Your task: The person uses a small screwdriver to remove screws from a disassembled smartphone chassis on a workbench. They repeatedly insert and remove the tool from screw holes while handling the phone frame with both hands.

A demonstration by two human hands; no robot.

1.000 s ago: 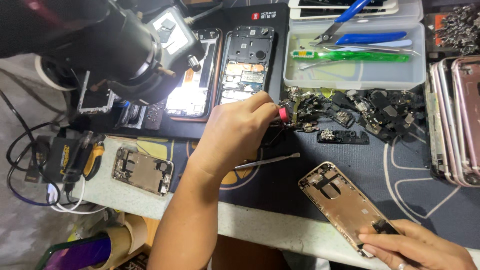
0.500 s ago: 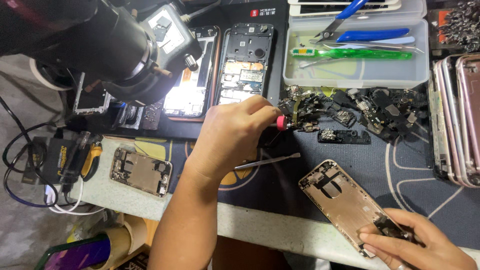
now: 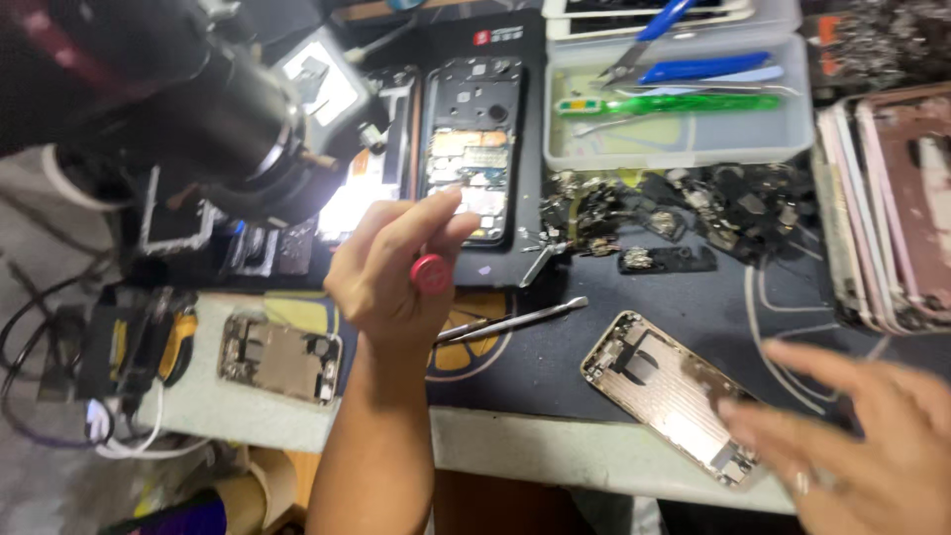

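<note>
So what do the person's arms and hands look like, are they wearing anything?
Both are bare: no gloves and no sleeves in view. The left hand joins a long bare forearm that runs down to the bottom edge, with no watch or band. The right hand is blurred; a thin pale ring seems to sit on one finger.

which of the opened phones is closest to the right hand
The gold phone housing lying at the mat's front edge, just beside the right hand. The black-framed phones sit far back near the microscope, and the small chassis lies far left.
</note>
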